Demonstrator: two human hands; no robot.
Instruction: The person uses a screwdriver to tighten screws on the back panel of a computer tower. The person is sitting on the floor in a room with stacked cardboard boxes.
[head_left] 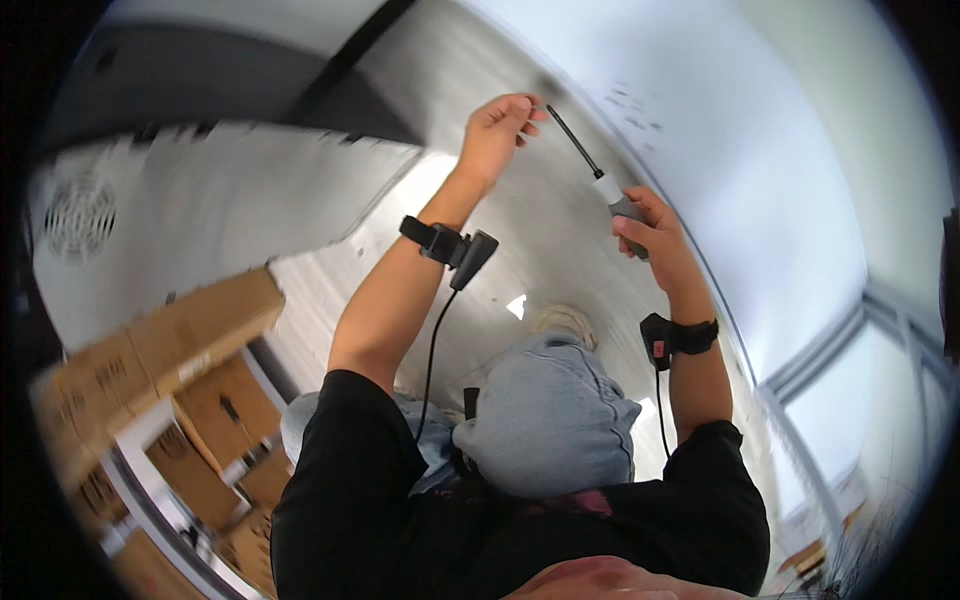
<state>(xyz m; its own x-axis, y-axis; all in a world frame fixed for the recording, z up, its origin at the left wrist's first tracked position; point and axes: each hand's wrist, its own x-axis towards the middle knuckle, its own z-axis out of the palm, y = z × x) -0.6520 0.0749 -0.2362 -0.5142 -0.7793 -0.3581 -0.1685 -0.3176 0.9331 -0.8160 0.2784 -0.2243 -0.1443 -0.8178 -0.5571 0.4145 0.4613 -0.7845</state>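
The right hand (648,232) hides most of the screwdriver (600,178) handle; the cardboard boxes (180,345) are blurred.

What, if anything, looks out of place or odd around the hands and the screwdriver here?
Nothing stands out as damaged or spilled. The right hand grips a screwdriver with its dark shaft angled up towards the left hand, whose fingertips pinch near the tip. The cardboard boxes at left look tilted, though the fisheye lens may cause that.
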